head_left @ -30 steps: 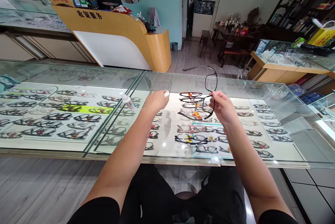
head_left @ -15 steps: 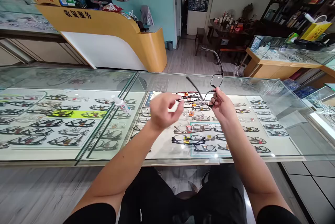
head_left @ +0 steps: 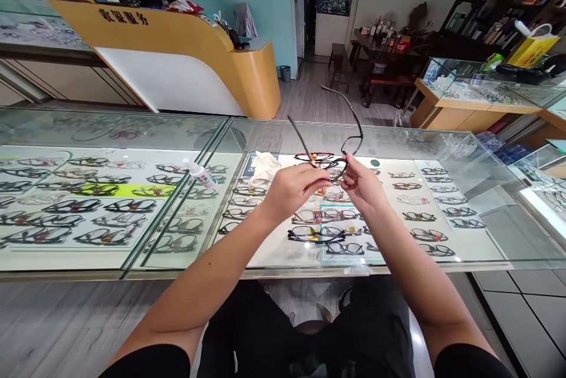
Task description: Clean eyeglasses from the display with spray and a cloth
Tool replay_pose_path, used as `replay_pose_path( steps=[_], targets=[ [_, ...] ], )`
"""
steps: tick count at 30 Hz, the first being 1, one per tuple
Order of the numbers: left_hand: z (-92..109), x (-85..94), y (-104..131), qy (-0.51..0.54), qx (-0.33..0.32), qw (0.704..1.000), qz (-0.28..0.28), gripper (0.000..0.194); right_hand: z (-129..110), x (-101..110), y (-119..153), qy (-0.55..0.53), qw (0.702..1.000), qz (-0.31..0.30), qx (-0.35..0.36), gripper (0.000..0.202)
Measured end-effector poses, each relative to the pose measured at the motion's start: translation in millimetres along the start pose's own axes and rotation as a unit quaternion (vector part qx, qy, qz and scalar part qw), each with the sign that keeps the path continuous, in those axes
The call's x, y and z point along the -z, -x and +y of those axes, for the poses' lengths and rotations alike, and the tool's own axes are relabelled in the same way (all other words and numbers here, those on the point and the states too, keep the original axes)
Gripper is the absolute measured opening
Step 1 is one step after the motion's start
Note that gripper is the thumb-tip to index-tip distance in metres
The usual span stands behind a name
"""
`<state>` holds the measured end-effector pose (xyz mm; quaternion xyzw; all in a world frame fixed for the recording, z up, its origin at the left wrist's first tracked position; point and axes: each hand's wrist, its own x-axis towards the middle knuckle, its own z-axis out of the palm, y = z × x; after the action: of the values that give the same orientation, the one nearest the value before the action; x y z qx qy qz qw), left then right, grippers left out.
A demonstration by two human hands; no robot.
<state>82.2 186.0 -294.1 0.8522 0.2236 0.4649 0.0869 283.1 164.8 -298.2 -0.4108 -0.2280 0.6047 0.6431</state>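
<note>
A pair of dark-framed eyeglasses [head_left: 361, 132] is held up over the glass counter, its temples unfolded and pointing away from me. My right hand [head_left: 363, 186] pinches the frame near the middle and right side. At the other side, my left hand [head_left: 297, 188] has its thumb and fingers pressed together on the frame's near edge; its fingertips partly cover the contact. A crumpled pale cloth [head_left: 264, 169] lies just beyond my left hand. Further left, a small white bottle [head_left: 201, 174] rests on the glass near the seam.
Under the glass of the display case [head_left: 398, 261] lie rows of eyeglasses. Black eyeglasses [head_left: 316, 236] lie below my hands. Beyond the case are a wooden cashier desk [head_left: 254, 80], a dark table with bottles, and another showcase [head_left: 477, 108] at the right.
The eyeglasses and my right hand have shifted left and slightly down. My left hand has moved right, closing onto the frame, and the cloth behind it now shows more.
</note>
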Motion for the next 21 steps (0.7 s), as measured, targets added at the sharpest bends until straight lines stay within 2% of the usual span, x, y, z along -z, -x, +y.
replay_pose_path(
  steps=[2,4,7,10,13,15,17,19,21],
  targets=[
    [0.9,7.9,-4.6,0.087,0.091,0.992,0.014,0.017,-1.1,-1.5,2.8,0.027,1.000,-0.005,0.015,0.053],
    [-0.6,16.1,-10.1,0.160,0.176,0.971,0.037,0.020,-2.5,-3.7,6.3,0.056,0.998,-0.018,0.030,0.051],
    [-10.4,29.2,-17.7,0.263,0.251,0.930,0.064,0.029,-5.4,-6.3,10.4,0.086,0.994,-0.028,0.055,0.041],
    [-25.9,41.4,-22.0,0.340,0.274,0.896,0.084,0.037,-10.8,-4.4,10.6,0.100,0.988,0.027,0.115,0.027],
    [-36.9,49.5,-23.7,0.402,0.292,0.862,0.099,0.045,-18.7,1.7,7.8,0.152,0.962,0.067,0.215,0.014],
    [-39.1,52.5,-24.5,0.441,0.308,0.836,0.112,0.050,-24.4,5.1,7.0,0.208,0.939,0.041,0.272,0.025],
    [-38.1,54.4,-25.4,0.470,0.322,0.813,0.120,0.054,-29.4,5.9,8.8,0.251,0.920,-0.008,0.300,0.029],
    [-35.6,56.1,-26.0,0.486,0.332,0.800,0.117,0.057,-33.6,3.9,13.9,0.267,0.906,-0.037,0.326,0.031],
    [-32.4,58.1,-26.4,0.496,0.339,0.793,0.107,0.059,-37.3,0.1,21.3,0.266,0.894,-0.041,0.359,0.039]
  ],
)
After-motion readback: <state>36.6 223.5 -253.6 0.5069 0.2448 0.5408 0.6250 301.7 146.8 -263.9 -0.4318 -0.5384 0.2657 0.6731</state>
